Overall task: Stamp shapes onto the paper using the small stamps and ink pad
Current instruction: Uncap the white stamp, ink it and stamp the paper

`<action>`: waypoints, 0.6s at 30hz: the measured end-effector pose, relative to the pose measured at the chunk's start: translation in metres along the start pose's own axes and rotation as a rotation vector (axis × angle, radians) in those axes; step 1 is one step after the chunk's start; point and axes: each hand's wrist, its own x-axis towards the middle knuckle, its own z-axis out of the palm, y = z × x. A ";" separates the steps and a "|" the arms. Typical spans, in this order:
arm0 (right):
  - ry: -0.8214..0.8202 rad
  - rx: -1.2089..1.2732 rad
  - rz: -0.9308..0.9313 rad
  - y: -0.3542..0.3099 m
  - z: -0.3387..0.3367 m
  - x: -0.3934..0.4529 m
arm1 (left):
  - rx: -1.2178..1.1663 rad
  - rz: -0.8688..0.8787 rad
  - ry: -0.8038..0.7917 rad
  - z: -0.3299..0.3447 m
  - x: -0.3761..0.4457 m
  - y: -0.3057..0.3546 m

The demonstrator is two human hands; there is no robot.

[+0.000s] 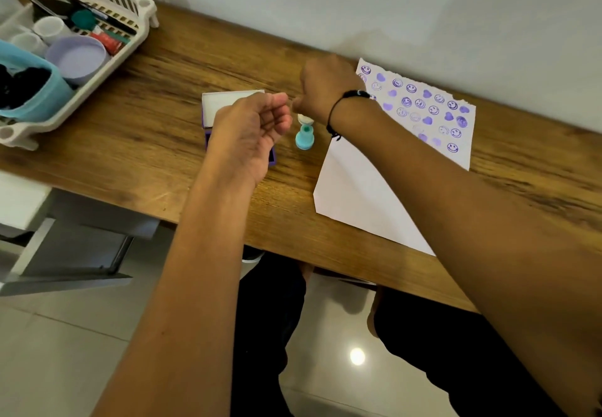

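The left hand (252, 129) hovers palm-up with fingers loosely curled and holding nothing, over the purple ink pad with its white open lid (224, 103), while the right hand (325, 87) is curled into a fist; whether it grips anything cannot be told. The small turquoise plastic stamp (305, 134) lies on the brown wooden table (146, 107) between the ink pad and the white paper sheet printed with purple smileys and hearts (420, 113), just under the right wrist. A cream plastic basket of containers (127, 9) stands well left of the ink pad.

The left hand (252, 129) covers most of the ink pad (273, 155); the right hand (325, 85) is blurry, so its fingers can't be made out; the basket (107, 54) is cut off at the left edge.
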 end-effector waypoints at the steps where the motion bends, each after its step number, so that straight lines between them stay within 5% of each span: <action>1: -0.002 -0.012 0.003 -0.002 0.002 0.001 | -0.001 -0.002 0.002 0.000 0.000 0.000; 7: 0.077 0.070 0.039 -0.001 -0.001 -0.007 | 0.035 -0.004 0.030 -0.002 0.003 0.000; 12: 0.270 0.417 0.147 -0.006 -0.023 -0.032 | 0.085 -0.020 0.023 0.001 0.007 -0.002; 18: 0.121 0.776 0.202 -0.007 -0.029 -0.056 | 0.075 -0.040 -0.068 0.001 -0.002 -0.001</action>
